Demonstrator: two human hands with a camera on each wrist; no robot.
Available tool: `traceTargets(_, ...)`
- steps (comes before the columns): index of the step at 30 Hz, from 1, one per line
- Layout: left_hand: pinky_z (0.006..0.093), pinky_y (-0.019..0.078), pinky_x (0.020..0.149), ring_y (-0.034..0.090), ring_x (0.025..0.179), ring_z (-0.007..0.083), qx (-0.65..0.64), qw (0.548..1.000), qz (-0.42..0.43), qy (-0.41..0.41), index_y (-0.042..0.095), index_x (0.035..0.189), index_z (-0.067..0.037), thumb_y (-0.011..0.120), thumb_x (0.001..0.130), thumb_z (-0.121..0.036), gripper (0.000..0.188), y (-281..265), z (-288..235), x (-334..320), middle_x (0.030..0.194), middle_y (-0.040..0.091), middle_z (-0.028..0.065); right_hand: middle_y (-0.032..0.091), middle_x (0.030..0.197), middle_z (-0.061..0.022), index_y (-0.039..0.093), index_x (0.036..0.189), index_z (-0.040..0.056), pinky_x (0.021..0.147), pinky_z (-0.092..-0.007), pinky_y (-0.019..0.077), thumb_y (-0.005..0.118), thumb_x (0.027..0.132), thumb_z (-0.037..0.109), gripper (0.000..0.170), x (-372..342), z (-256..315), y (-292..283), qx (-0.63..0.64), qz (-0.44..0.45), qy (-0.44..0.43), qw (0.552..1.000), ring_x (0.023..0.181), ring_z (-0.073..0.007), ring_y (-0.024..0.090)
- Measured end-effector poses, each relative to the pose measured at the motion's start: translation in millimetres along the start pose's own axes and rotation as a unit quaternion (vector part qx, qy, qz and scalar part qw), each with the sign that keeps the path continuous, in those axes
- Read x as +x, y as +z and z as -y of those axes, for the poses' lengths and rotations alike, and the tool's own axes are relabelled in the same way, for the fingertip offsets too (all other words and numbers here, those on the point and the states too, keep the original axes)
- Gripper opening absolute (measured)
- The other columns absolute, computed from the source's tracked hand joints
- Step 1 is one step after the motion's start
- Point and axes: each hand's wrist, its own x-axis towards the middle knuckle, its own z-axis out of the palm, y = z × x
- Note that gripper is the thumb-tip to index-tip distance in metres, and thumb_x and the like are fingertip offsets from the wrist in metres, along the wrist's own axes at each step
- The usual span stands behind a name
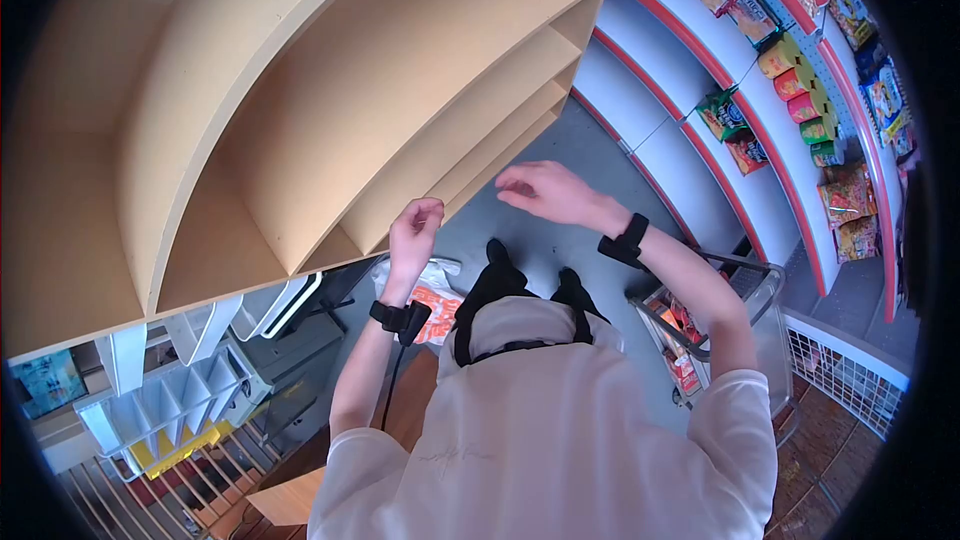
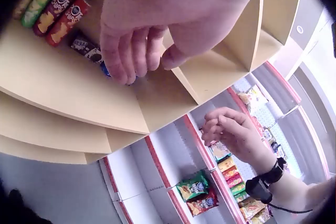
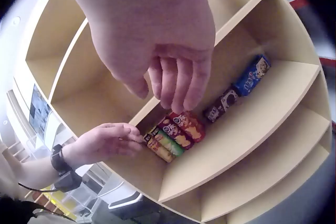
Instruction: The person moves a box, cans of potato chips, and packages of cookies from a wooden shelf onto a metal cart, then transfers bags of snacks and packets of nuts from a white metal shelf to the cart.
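Observation:
My left hand [image 1: 415, 230] is raised in front of the wooden shelf unit [image 1: 330, 140], its fingers loosely bent around nothing. To its right, my right hand [image 1: 550, 192] hovers with relaxed, drooping fingers and also holds nothing. On one shelf, several snack tubes lie side by side, among them a red tube [image 3: 190, 124] and a green tube [image 3: 169, 142]. Farther along that shelf are a dark purple packet [image 3: 221, 104] and a blue packet [image 3: 253, 74]. In the left wrist view the left fingers partly cover the blue packet.
White store shelves with red edges [image 1: 700, 65] stand at the right, carrying bagged snacks [image 1: 735, 130] and small tubs [image 1: 795, 90]. A wire-framed cart [image 1: 770, 305] is by my right arm. An orange and white bag [image 1: 435, 312] lies on the floor at the left.

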Motion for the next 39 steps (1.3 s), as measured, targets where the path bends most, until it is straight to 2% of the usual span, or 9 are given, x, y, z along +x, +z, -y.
traceTargets(9, 0.0236, 0.0503, 0.079, 0.064, 0.084, 0.0093, -0.050, 0.998, 0.022, 0.005, 0.065, 0.105, 0.000, 0.061, 0.093, -0.007, 0.014, -4.3, -3.8, 0.0, 0.092, 0.069, 0.0041, 0.069, 0.090, -0.0152, 0.064, 0.105, 0.0027, 0.073, -0.0377, 0.0551, 0.065, 0.091, 0.022, 0.024, 37.2, 20.8, 22.1, -0.001, 0.003, 0.015, 1.000, 0.082, -0.0282, 0.069)
traceTargets(18, 0.0222, 0.0495, 0.071, 0.063, 0.078, 0.0068, -0.036, 0.998, 0.029, 0.030, 0.066, 0.104, -0.001, 0.062, 0.094, -0.011, 0.014, -13.8, -7.9, -3.9, 0.087, 0.069, 0.0026, 0.070, 0.090, -0.0154, 0.065, 0.106, 0.0027, 0.075, -0.0370, 0.0559, 0.065, 0.090, 0.021, 0.024, 47.4, 36.5, 40.5, 0.002, -0.023, 0.006, 1.000, 0.083, -0.0284, 0.070)
traceTargets(20, 0.0224, 0.0498, 0.071, 0.063, 0.078, 0.0073, -0.030, 0.999, 0.032, 0.028, 0.066, 0.103, -0.002, 0.062, 0.094, -0.011, 0.014, -13.7, -9.0, -5.3, 0.088, 0.069, 0.0031, 0.070, 0.090, -0.0153, 0.065, 0.106, 0.0027, 0.074, -0.0370, 0.0559, 0.065, 0.090, 0.021, 0.024, 44.9, 43.0, 41.1, -0.004, -0.021, 0.029, 0.999, 0.083, -0.0277, 0.070)
traceTargets(29, 0.0235, 0.0508, 0.074, 0.064, 0.080, 0.0087, -0.037, 0.996, 0.065, 0.044, 0.066, 0.103, -0.001, 0.063, 0.093, -0.010, 0.014, -1.6, 9.7, -8.5, 0.089, 0.069, 0.0043, 0.069, 0.089, -0.0146, 0.064, 0.105, 0.0029, 0.071, -0.0362, 0.0550, 0.065, 0.091, 0.022, 0.024, 20.9, 30.4, 61.2, 0.017, -0.043, 0.030, 0.998, 0.081, -0.0259, 0.069)
traceTargets(35, 0.0230, 0.0505, 0.074, 0.064, 0.079, 0.0088, -0.032, 0.996, 0.075, 0.038, 0.066, 0.103, -0.001, 0.063, 0.092, -0.009, 0.013, 17.3, 7.4, -15.7, 0.089, 0.069, 0.0044, 0.069, 0.091, -0.0135, 0.064, 0.105, 0.0032, 0.071, -0.0364, 0.0549, 0.065, 0.091, 0.022, 0.024, -4.9, 28.2, 48.9, -0.015, -0.039, 0.044, 0.998, 0.081, -0.0248, 0.069)
traceTargets(39, 0.0232, 0.0505, 0.074, 0.064, 0.080, 0.0087, -0.034, 0.997, 0.061, 0.029, 0.066, 0.103, -0.001, 0.063, 0.093, -0.009, 0.013, 33.1, 6.3, -22.5, 0.089, 0.069, 0.0043, 0.069, 0.091, -0.0132, 0.064, 0.105, 0.0033, 0.071, -0.0361, 0.0549, 0.066, 0.090, 0.021, 0.023, -26.9, 17.5, 34.3, 0.013, -0.050, 0.031, 0.998, 0.083, -0.0244, 0.069)
